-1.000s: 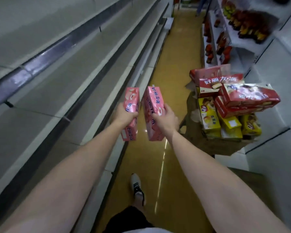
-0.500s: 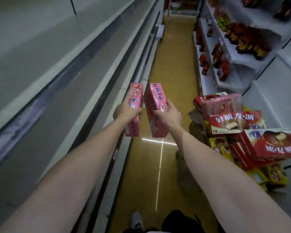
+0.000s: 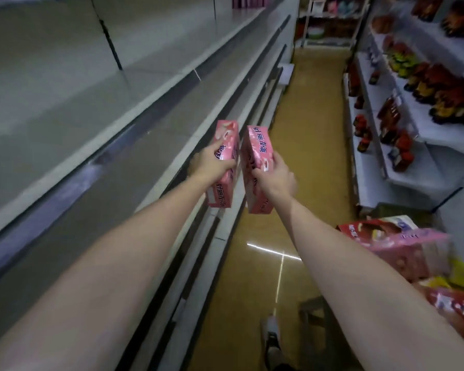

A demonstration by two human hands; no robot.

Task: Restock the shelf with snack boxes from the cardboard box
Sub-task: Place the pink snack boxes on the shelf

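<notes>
Two long runs of shelving flank a narrow aisle with a glossy yellow-brown floor (image 3: 314, 145). Left shelf (image 3: 134, 84) tiers are grey and almost bare; right-hand shelves (image 3: 413, 145) carry red and dark packaged goods, blurred. Left hand (image 3: 208, 163) is closed around one pink snack box (image 3: 224, 167), held upright beside the left shelf edge. Right hand (image 3: 275, 178) grips a second pink box (image 3: 257, 167), close beside the first, not touching. Chinese lettering on both is partly legible. Mixed snack boxes (image 3: 413, 253) are heaped near right; their container cannot be made out.
</notes>
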